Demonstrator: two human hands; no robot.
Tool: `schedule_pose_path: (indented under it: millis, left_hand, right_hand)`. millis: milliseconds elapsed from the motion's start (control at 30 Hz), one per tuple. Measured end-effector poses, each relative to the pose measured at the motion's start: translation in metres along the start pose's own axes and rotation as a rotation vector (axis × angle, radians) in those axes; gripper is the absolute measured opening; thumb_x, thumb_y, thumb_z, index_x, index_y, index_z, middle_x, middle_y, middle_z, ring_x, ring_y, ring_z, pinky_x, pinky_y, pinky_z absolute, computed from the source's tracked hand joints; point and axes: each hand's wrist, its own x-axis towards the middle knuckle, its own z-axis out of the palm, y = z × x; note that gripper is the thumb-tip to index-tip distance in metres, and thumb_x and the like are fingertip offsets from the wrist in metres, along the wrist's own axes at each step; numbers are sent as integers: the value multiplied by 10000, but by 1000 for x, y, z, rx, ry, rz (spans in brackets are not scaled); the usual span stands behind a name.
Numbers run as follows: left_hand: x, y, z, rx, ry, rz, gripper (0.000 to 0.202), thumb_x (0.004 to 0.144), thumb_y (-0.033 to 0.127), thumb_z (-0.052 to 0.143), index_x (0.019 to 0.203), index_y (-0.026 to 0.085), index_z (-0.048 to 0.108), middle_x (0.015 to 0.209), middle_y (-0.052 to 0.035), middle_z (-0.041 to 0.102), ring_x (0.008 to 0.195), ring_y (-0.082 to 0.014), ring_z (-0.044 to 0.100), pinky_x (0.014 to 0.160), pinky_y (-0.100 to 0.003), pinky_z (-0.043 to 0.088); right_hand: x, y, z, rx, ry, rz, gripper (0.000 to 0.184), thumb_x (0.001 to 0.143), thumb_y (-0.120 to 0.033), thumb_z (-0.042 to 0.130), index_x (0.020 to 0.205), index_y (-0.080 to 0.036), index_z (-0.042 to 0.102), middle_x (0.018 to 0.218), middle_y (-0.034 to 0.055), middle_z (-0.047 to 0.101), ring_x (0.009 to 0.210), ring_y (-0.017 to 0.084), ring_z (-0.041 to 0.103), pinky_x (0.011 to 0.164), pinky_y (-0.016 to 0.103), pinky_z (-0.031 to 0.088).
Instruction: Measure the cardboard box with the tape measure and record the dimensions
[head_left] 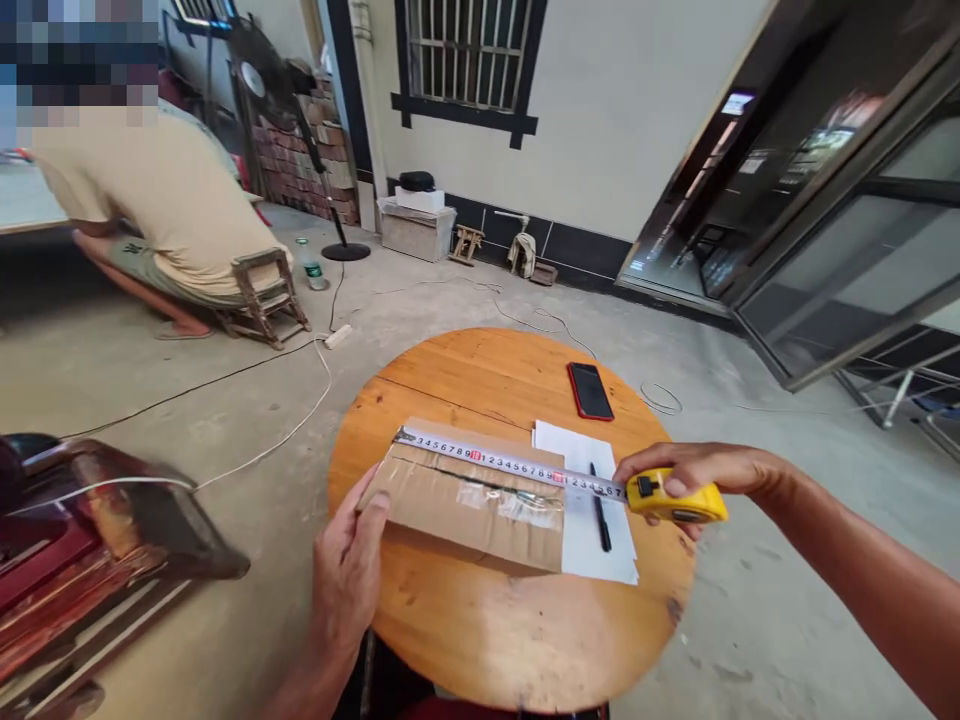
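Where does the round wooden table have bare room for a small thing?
Bare wood lies between the cardboard box and the near rim of the table, and behind the box, left of the smartphone. It is crowded right of the box: paper, pen, tape measure and right hand.

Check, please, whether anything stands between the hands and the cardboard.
Nothing visible stands before the left hand, which grips the cardboard at its left end. Between the right hand and the cardboard lie white paper and a black pen; the blade of the yellow tape measure in that hand crosses above both.
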Motion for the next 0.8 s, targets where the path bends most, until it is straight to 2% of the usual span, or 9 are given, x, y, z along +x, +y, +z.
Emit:
schedule_pose_path:
  millis: [67, 267, 433, 500, 667, 800]
  left_hand:
    - [-1, 3, 1, 12, 3, -14, 576, 868, 521, 548, 1318, 163, 585, 1337, -84, 619, 1270, -276, 534, 1099, -393, 390]
    - [-4, 7, 1, 64, 17, -23, 543, 876, 514, 536, 1305, 186, 599, 1334, -72, 622, 1279, -272, 526, 1107, -404, 377]
    - [-3, 7, 1, 67, 13, -18, 541, 883, 514, 524, 1302, 181, 599, 1312, -77, 638, 1262, -275, 543, 1084, -392, 401]
    - [-3, 6, 0, 70, 15, -10, 534, 885, 510, 520, 1296, 179, 604, 1304, -74, 644, 1263, -274, 543, 1085, -383, 401]
    - [-4, 5, 1, 56, 10, 3, 526, 890, 499, 519, 1296, 175, 606, 1340, -73, 620, 1284, -268, 526, 1097, -363, 390]
    - [-7, 10, 8, 29, 53, -18, 555, 900, 487, 500, 1333, 146, 569, 1371, -93, 594, 1290, -273, 523, 1095, -357, 398]
  right_hand:
    - [1, 7, -6, 49, -135, -14, 615, 669, -389, 712, 1215, -120, 621, 850, 77, 710, 565, 159, 678, 472, 224, 524]
    - [3, 15, -14, 41, -141, 14, 656, 699, -407, 723, 1284, -152, 572, 917, 81, 708, 550, 138, 675, 507, 237, 560]
    - [4, 15, -13, 26, -175, -23, 649, 712, -421, 715, 1271, -134, 555, 804, 58, 698, 518, 160, 680, 462, 235, 538]
    - [3, 17, -13, 22, -170, -34, 637, 736, -417, 702, 1282, -133, 537, 781, 49, 692, 511, 170, 685, 456, 243, 535]
    - [-4, 19, -7, 45, -137, -53, 650, 713, -415, 728, 1268, -133, 538, 897, 81, 695, 554, 175, 686, 475, 274, 552]
    - [-14, 21, 19, 146, -21, -144, 668, 718, -472, 736, 1262, -143, 530, 909, 86, 688, 599, 160, 677, 547, 274, 562]
